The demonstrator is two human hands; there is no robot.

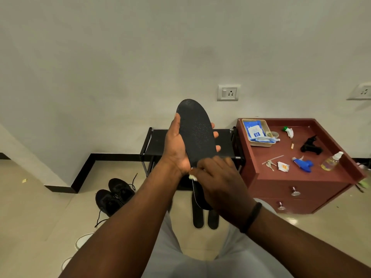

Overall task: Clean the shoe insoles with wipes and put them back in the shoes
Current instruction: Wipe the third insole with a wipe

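My left hand grips a black insole upright in front of me, thumb on its left edge and fingertips curled round its right edge. My right hand covers the insole's heel end and holds a white wipe, of which only a small corner shows below the fingers. Two black shoes with loose laces lie on the floor at the left. More black insoles lie on the floor under my right hand, partly hidden. A blue pack of wipes sits in a tray on the cabinet.
A red-brown cabinet with two drawers stands at the right; on it are a beige tray, keys, a blue spray head, a clear bottle and a black object. A black shoe rack stands against the wall behind my hands.
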